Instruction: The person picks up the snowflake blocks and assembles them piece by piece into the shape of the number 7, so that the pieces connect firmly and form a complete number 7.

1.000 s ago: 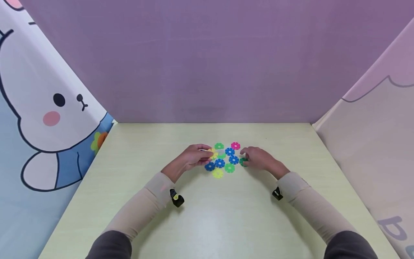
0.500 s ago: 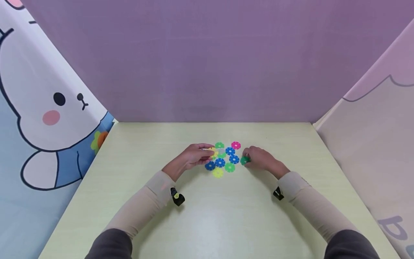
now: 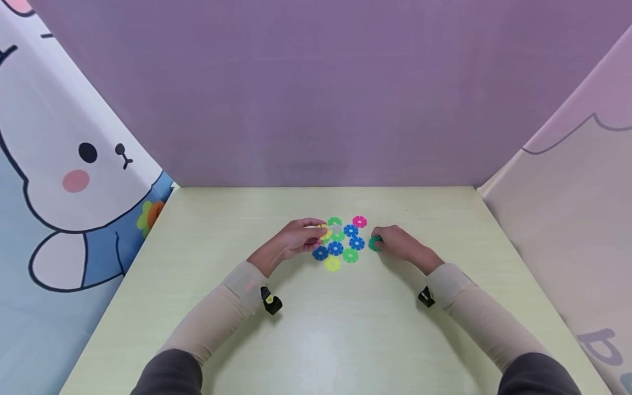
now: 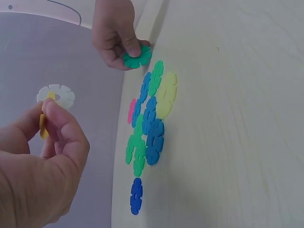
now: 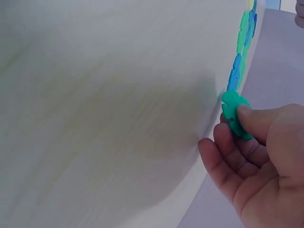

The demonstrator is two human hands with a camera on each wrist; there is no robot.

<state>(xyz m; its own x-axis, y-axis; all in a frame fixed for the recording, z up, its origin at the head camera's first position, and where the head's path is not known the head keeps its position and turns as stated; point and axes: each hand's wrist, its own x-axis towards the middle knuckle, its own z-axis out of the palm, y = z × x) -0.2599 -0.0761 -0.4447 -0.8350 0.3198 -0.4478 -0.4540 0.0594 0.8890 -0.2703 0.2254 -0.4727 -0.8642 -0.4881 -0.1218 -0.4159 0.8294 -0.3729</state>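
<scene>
My left hand (image 3: 296, 240) pinches a yellow slotted plastic disc (image 4: 43, 126) between thumb and fingers. A white slotted disc (image 4: 64, 95) is slotted into the yellow one, standing crosswise to it in the left wrist view. Across the pile, my right hand (image 3: 399, 242) pinches a dark green slotted disc (image 5: 231, 111) by its edge, thumb on its face. Between the hands several flat discs lie on the table: blue ones (image 3: 336, 248), light green ones (image 3: 350, 255), a pink one (image 3: 359, 221) and a pale yellow one (image 3: 332, 264).
The pale wooden table (image 3: 316, 329) runs back to a purple wall panel (image 3: 326, 99). Printed cloth panels flank it, with a cartoon animal (image 3: 84, 148) on the left one. A dark blue disc (image 4: 136, 196) lies near the left hand, apart from the others.
My right thumb and fingers have come together on the dark green disc and moved it slightly right. The left hand stays in place with its yellow and white discs.
</scene>
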